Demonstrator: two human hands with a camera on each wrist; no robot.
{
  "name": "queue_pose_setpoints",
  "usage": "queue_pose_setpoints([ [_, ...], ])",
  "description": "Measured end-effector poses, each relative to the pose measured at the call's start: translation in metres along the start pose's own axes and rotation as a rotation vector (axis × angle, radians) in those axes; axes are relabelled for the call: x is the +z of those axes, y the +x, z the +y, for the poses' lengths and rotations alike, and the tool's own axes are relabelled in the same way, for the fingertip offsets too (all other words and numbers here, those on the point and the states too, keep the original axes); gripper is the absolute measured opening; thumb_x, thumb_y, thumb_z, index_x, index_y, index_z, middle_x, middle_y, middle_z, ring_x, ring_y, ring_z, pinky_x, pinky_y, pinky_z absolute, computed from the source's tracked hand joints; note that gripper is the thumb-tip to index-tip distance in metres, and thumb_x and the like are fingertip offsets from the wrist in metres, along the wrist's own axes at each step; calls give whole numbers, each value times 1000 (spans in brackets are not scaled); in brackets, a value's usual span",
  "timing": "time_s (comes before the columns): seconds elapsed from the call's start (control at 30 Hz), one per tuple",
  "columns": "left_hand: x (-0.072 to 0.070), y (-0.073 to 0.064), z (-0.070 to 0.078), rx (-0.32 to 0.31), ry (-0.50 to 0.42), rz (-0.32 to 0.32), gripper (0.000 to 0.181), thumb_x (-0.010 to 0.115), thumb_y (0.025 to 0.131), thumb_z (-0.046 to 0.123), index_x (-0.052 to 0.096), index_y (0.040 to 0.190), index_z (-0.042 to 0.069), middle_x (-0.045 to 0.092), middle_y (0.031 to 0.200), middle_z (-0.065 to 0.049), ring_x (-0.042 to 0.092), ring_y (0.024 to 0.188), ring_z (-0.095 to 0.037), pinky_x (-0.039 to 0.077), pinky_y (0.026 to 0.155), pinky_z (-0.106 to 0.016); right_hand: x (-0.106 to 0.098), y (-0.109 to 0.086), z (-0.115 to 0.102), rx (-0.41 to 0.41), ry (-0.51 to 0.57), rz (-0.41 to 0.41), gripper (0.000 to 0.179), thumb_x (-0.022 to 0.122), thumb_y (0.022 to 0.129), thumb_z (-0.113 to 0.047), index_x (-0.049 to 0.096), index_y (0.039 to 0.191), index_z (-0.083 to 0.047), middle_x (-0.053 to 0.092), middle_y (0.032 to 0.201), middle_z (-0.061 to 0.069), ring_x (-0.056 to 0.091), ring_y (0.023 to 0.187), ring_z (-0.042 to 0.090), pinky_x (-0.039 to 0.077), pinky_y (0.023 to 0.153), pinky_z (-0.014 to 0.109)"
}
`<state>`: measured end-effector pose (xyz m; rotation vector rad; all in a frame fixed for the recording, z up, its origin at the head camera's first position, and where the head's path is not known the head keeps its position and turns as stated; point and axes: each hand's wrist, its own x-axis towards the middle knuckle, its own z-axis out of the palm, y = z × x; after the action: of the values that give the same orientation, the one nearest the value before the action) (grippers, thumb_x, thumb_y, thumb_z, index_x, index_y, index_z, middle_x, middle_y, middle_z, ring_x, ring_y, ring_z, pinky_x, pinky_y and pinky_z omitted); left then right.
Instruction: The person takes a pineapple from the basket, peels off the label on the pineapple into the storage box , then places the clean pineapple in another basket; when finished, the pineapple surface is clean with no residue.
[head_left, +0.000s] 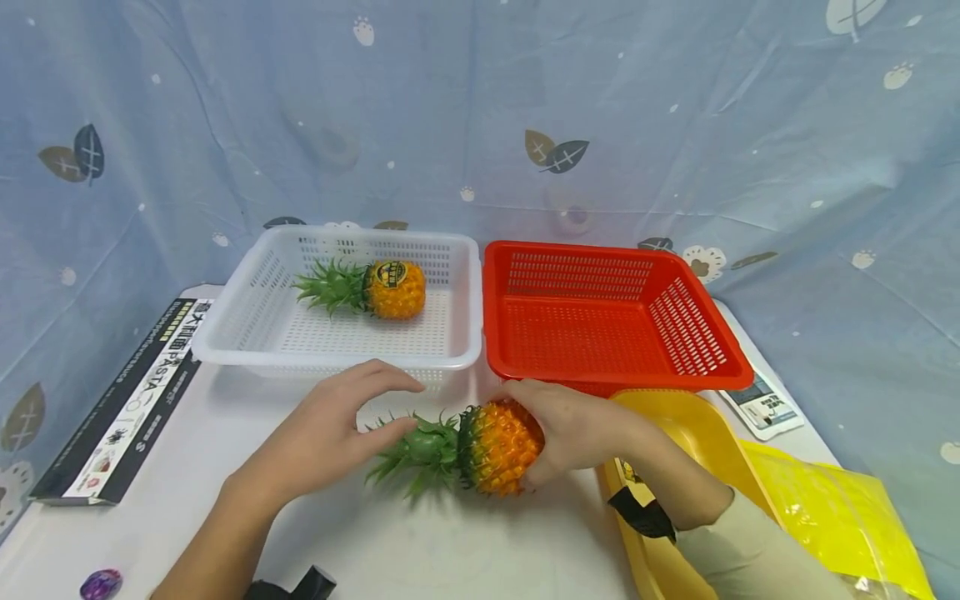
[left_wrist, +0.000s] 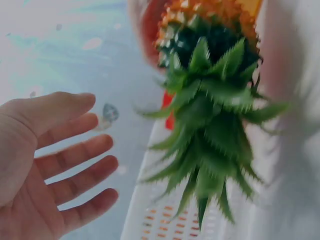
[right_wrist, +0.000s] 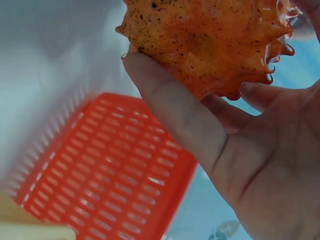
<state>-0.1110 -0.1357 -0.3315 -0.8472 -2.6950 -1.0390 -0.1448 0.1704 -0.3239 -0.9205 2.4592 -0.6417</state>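
A toy pineapple (head_left: 501, 448), orange with a green leafy crown, lies sideways in front of the baskets. My right hand (head_left: 573, 425) grips its round end, thumb and fingers spread around the body; the right wrist view shows the spiky orange base (right_wrist: 205, 45) between them. My left hand (head_left: 337, 425) is beside the crown (head_left: 423, 446), fingers apart and relaxed. In the left wrist view that hand (left_wrist: 65, 160) is separate from the leaves (left_wrist: 210, 125) and holds nothing. Another pineapple (head_left: 397, 290) lies in the white basket (head_left: 337, 360) at the back left.
A red basket (head_left: 577, 333) stands at the back right, beside the white one. Under my right forearm is a yellow bin (head_left: 667, 408), with a yellow bag (head_left: 840, 517) to its right. A long black pasta box (head_left: 123, 408) and a small purple object (head_left: 101, 583) lie at left.
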Motion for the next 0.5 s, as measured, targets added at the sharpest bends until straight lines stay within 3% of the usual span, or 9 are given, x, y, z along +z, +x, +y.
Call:
queue_pose_setpoints([
  [0.2,-12,-4,-8,-6,13,113,28,78,93,18,72,119,25,71,118,11,68,114,-15,55,97,-42,-13,-10,-1,8,35,7,84,90,71,-21,50,145,-20,59,128,-7,55,116,15,56,94,35],
  [0.37,-18,-9,-21,1,24,232,30,80,90,12,74,117,23,72,117,10,66,111,-10,50,95,-24,-27,-18,-4,33,38,18,81,89,72,-21,50,144,-19,59,129,-6,56,115,17,57,90,34],
  [0.5,-22,-17,-32,-48,13,319,30,80,90,9,75,117,21,72,117,7,60,106,3,45,91,-13,-42,-22,-9,29,24,12,79,86,73,-17,51,143,-20,60,127,-6,57,113,17,56,90,34],
])
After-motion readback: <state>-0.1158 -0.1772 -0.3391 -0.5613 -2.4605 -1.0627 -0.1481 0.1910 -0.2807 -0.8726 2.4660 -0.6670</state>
